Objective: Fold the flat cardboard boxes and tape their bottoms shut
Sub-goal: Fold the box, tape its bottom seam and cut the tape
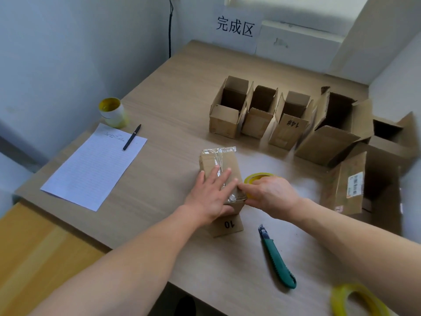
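Head view: the box stands on the table, taped bottom up. The left hand lies flat on top, fingers straight, pressing. Just beside it, the right hand curls round a tape roll at the box edge. A knife lies below the right hand

A white lined paper sheet lies flat at the left of the light wood-grain surface. A black pen rests diagonally across the sheet's far right corner. A white cup with a yellow interior stands upright just beyond the sheet. A white paper sign with black characters is fixed to the back wall. A black cable hangs down the wall to its left.
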Demonstrator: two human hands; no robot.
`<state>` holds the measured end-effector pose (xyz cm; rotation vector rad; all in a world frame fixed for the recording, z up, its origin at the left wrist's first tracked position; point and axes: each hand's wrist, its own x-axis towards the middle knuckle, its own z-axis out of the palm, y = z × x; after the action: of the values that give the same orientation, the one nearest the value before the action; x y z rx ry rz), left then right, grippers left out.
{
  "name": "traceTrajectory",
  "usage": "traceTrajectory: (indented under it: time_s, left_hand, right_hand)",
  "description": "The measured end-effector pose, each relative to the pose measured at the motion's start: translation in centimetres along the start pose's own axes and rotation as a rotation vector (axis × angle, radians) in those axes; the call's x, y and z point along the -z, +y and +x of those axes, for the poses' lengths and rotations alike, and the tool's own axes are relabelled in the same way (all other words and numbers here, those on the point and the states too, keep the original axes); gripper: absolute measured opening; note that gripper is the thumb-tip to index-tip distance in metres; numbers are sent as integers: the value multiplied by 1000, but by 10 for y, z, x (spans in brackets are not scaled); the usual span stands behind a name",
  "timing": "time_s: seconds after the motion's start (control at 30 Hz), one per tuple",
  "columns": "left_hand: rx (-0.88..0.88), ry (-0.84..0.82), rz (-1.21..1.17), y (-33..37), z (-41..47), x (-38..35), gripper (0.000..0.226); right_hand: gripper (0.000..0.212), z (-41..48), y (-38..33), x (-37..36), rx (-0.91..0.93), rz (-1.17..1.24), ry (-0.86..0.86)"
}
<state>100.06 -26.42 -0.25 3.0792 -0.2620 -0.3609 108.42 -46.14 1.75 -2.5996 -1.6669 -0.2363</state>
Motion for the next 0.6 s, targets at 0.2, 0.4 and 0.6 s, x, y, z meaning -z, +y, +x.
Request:
traceTrajectory:
  time_s: [0.2, 0.4, 0.6]
  left_hand:
    - [-26, -6, -9, -1, -1, -6, 90]
    - [-112, 13, 29, -4, -17, 3, 100]
    - [-188, 5, 134, -1, -18, 14, 115]
  right_hand:
    - [66, -4, -3, 13, -193, 247, -376]
    - [68, -14, 1, 33, -445, 610, -655]
    - [26, -19, -7, 43, -485, 333, -696]
